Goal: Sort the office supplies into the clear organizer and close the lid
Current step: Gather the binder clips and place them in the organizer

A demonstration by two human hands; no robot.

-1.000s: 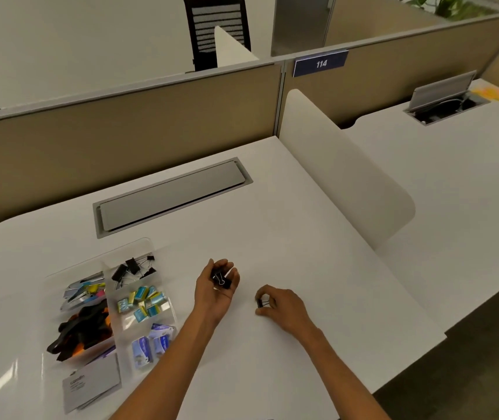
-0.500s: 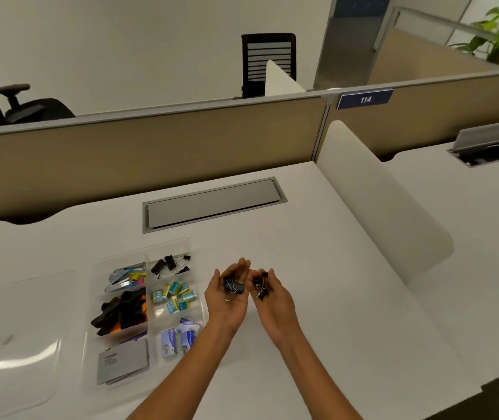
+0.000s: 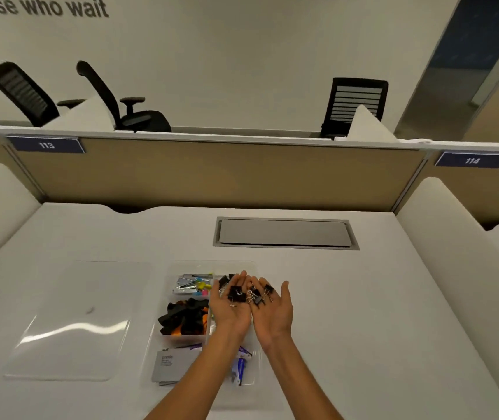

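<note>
"Head view, lower middle of the frame: what have the hands got?"

"The left hand point(image 3: 230, 310) and right hand point(image 3: 272, 313) lie palm up, edges touching, fingers nearly straight and only slightly cupped. Neither pinches anything. Loose black binder clips point(image 3: 237, 295) sit on both palms, with more on the right one."

"And where is the box?"

"Directly under them. The clear organizer point(image 3: 199, 263) lies on the desk point(image 3: 363, 313), and the hands hover over its right column. Just past the left fingertips is the clip compartment point(image 3: 225, 278), which already holds black clips. It is the organizer's upper right cell."

"So how should the pour go?"

"I would bring the fingertips low over that cell, then tip both palms forward together and keep the seam between them shut. The clips are light with springy wire arms. If tipped from high up they would likely bounce into the cell of coloured bits point(image 3: 193, 284) to the left, or out onto the desk. The black and orange pieces point(image 3: 181, 319) lie close by, so aim away from that divider."

"And the lid?"

"The lid point(image 3: 75, 322) lies flat, well to the left of the organizer. It goes on last, after checking that no clip sits on a rim."
</note>
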